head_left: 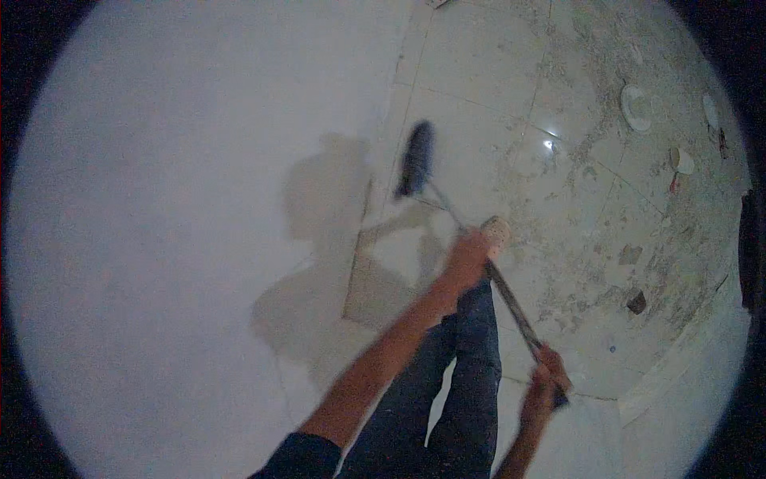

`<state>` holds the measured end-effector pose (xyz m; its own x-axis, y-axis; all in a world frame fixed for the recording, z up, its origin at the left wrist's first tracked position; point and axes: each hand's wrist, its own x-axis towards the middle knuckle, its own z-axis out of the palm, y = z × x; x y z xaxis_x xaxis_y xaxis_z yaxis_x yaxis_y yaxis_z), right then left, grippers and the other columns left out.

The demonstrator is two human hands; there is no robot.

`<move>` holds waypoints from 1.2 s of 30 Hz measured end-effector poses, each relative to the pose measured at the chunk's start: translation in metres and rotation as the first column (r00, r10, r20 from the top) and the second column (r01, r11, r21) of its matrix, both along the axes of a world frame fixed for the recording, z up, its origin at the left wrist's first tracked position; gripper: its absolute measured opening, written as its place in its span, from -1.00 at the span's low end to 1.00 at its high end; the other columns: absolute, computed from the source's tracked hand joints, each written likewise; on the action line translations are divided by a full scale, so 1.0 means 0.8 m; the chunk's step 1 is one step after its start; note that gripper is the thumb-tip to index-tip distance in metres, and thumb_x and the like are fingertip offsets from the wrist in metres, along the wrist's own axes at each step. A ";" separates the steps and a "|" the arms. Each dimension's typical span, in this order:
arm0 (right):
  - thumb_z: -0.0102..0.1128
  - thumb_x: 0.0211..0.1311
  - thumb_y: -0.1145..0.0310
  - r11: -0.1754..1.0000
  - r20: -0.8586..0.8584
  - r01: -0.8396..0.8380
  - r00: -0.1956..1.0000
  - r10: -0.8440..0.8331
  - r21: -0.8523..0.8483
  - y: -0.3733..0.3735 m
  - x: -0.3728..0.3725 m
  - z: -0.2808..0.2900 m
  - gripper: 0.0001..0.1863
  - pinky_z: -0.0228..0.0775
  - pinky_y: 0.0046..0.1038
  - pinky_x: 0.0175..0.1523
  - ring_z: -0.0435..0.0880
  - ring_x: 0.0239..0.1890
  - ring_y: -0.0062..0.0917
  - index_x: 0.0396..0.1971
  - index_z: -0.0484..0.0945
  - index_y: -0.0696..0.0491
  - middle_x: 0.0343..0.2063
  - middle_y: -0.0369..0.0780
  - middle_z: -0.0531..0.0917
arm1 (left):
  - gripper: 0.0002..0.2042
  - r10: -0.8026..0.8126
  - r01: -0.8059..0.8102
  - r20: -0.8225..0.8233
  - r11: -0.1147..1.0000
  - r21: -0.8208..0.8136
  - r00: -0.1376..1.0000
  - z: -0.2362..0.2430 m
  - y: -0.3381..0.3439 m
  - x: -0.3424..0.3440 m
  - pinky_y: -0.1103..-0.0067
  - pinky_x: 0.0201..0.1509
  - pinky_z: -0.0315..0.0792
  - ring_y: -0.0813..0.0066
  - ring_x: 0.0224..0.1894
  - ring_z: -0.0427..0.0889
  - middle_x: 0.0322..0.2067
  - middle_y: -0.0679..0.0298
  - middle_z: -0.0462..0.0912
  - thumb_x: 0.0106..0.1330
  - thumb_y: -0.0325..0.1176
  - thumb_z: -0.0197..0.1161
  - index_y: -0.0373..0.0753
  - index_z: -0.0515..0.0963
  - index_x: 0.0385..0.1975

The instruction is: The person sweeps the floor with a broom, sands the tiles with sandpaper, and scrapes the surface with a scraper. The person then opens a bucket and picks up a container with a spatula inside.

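In the head view, both hands are closed around the long handle of a broom (pixel 479 247). The left hand (pixel 467 254) has its grip wrapped tight on the middle of the shaft, arm stretched out forward from the lower edge. The right hand (pixel 549 374) has its grip closed on the upper end of the shaft, close to the body, with a dark end piece showing just below the fist. The shaft runs on a slant from the right hand up and leftward to the dark brush head (pixel 416 160), which rests on the floor near the foot of the wall.

The fingers themselves are too small and blurred to count. Part of the shaft is hidden behind the left hand, and the forearms are cut off by the lower edge. A light shoe (pixel 498 231) peeks out just beside the left hand, above the legs in dark jeans (pixel 463 375). Small pale pieces of debris (pixel 636 108) lie well apart at the upper right; what they are cannot be made out.

The floor (pixel 479 80) is of large pale tiles, streaked with dusty grey patches towards the right, with one bright glint of light. The white wall (pixel 175 199) fills the left half and bears the person's shadow. A pale skirting strip (pixel 678 359) edges the floor at the lower right.
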<state>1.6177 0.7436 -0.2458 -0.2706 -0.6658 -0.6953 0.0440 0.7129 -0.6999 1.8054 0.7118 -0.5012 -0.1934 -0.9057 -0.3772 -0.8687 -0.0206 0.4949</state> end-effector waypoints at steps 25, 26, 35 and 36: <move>0.01 0.07 0.47 0.964 -0.018 0.213 0.976 -0.218 -0.159 -0.039 -0.130 0.033 -0.81 0.03 -0.26 0.23 0.40 0.00 -0.37 -0.32 0.46 0.25 -0.19 -0.12 0.51 | -0.72 -0.123 0.148 -0.197 0.982 0.119 0.973 0.039 -0.096 -0.164 0.03 0.07 0.12 0.13 0.00 0.38 -0.20 0.06 0.45 0.14 -0.38 0.00 -0.23 0.41 -0.13; -0.02 0.10 0.46 0.973 -0.411 0.188 0.882 -0.228 -0.136 -0.005 -0.165 0.047 -0.87 -0.03 -0.22 0.27 0.34 0.07 -0.35 -0.37 0.43 0.18 -0.12 -0.09 0.47 | -0.70 -0.142 0.176 -0.208 0.972 0.156 0.968 0.074 -0.099 -0.219 -0.01 0.08 0.08 0.14 0.04 0.34 -0.18 0.06 0.43 0.16 -0.35 0.00 -0.24 0.37 -0.09; 0.07 -0.12 0.46 0.674 0.256 0.586 0.807 -0.531 -0.449 -0.104 -0.154 0.059 -0.92 0.09 -0.25 0.18 0.41 -0.11 -0.26 -0.57 0.40 0.12 -0.33 -0.08 0.51 | -0.56 -0.111 0.138 -0.210 0.983 0.119 0.971 0.155 -0.237 -0.184 0.07 0.06 0.12 0.02 -0.02 0.35 -0.18 0.01 0.41 0.01 -0.37 0.19 -0.31 0.30 -0.08; 0.07 -0.12 0.48 0.637 0.261 0.647 0.758 -0.598 -0.418 -0.132 -0.116 0.040 -0.93 0.09 -0.24 0.17 0.41 -0.15 -0.30 -0.59 0.39 0.14 -0.42 -0.12 0.48 | -0.58 -0.059 0.067 -0.198 0.997 0.034 0.978 0.149 -0.253 -0.146 0.12 0.02 0.16 0.00 -0.07 0.37 -0.23 0.01 0.42 -0.05 -0.40 0.23 -0.30 0.33 -0.15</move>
